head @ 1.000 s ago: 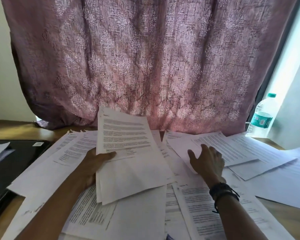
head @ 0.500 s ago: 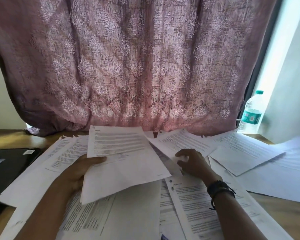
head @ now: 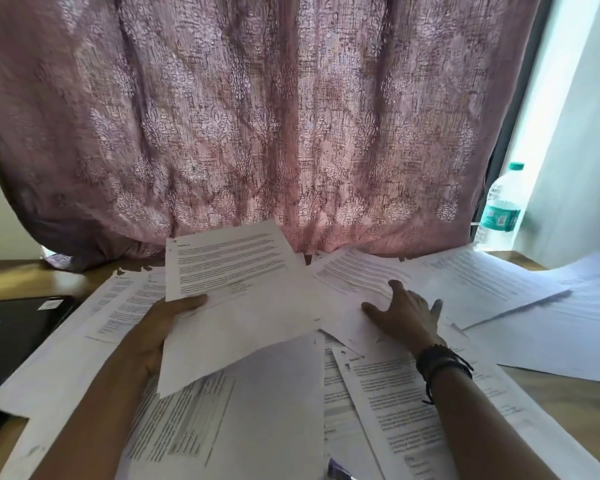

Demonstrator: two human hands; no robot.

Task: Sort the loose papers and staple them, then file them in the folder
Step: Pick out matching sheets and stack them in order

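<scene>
Several loose printed papers (head: 243,420) lie spread over the wooden table (head: 568,393). My left hand (head: 160,327) grips a small stack of sheets (head: 236,299) by its left edge, thumb on top, raised above the pile. My right hand (head: 406,317) lies flat with spread fingers on a printed sheet (head: 364,275) at the centre right. More sheets (head: 499,282) fan out to the right. I see no stapler.
A black folder or case (head: 11,334) lies at the left table edge. A plastic water bottle (head: 501,206) stands at the back right. A pink patterned curtain (head: 257,116) hangs behind the table. A small purple object (head: 338,471) peeks out at the bottom.
My right hand has uncurled and spread flat on the sheet at the centre right. The left hand still holds its stack, now a little lower and tilted.
</scene>
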